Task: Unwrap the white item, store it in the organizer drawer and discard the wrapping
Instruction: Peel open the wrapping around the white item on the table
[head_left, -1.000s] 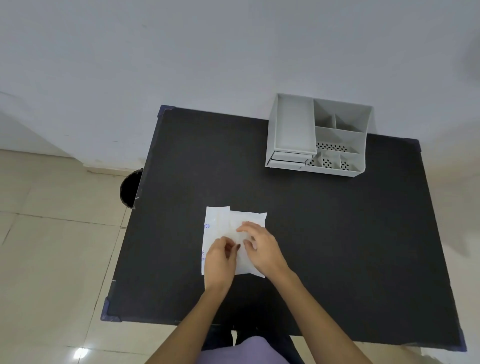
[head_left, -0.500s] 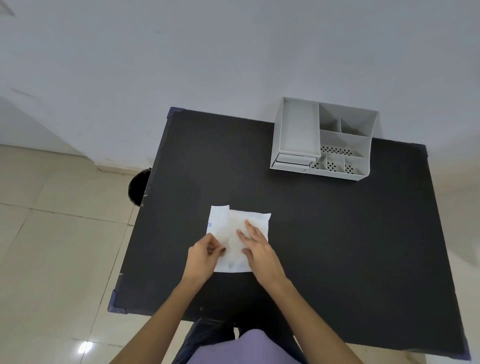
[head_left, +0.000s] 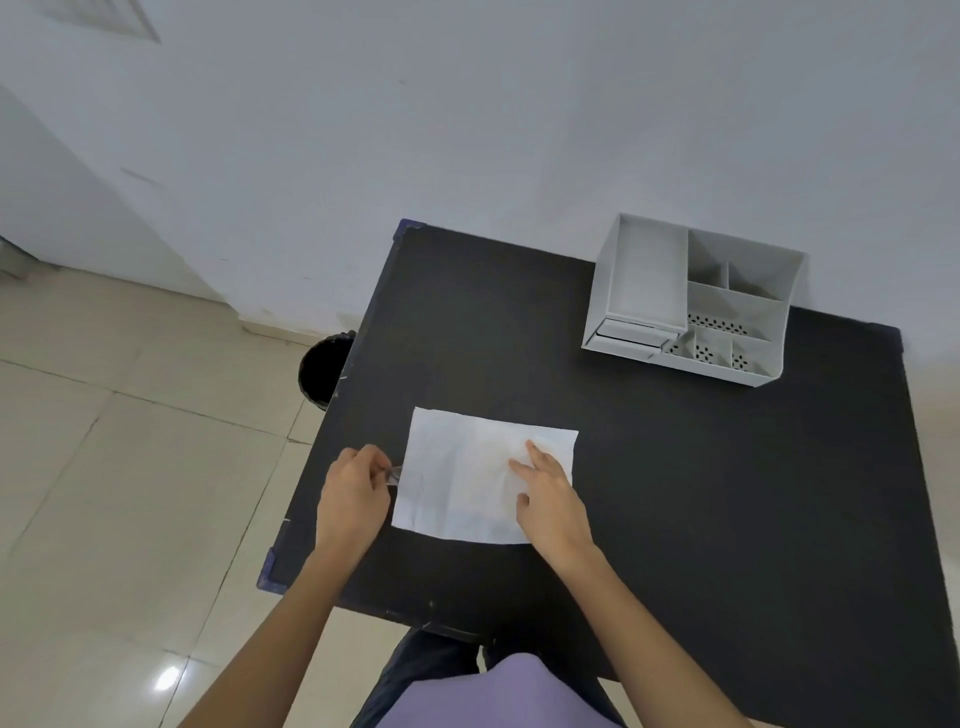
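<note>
The white item (head_left: 483, 478) lies flat on the black table (head_left: 675, 493), near its left edge, spread as a creased rectangular sheet. Whether this sheet is the wrapping laid open or the item itself, you cannot tell from this view; no separate second layer shows clearly.

Your right hand (head_left: 550, 499) rests palm down on the sheet's right part, fingers spread and pressing it to the table, so it is open and pinning rather than gripping. Your left hand (head_left: 353, 491) sits just beside the sheet's left edge, fingers pinched together on a small translucent strip (head_left: 396, 474) that runs toward that edge. It looks like a tab or a bit of film.

Judgement on progress: the unwrapping is under way, not finished. Nothing is stored and nothing is thrown away.

The grey organizer (head_left: 691, 301) stands well apart, at the far right of the table, against the wall. Its small drawer (head_left: 631, 332), at the near left corner, appears pushed in, and the open compartments look empty. A dark bin (head_left: 324, 369) stands on the floor just beside the table's left edge, near your left hand.

Left to do: free the item, open the drawer, place the item, close the drawer, drop the wrapping in the bin.
</note>
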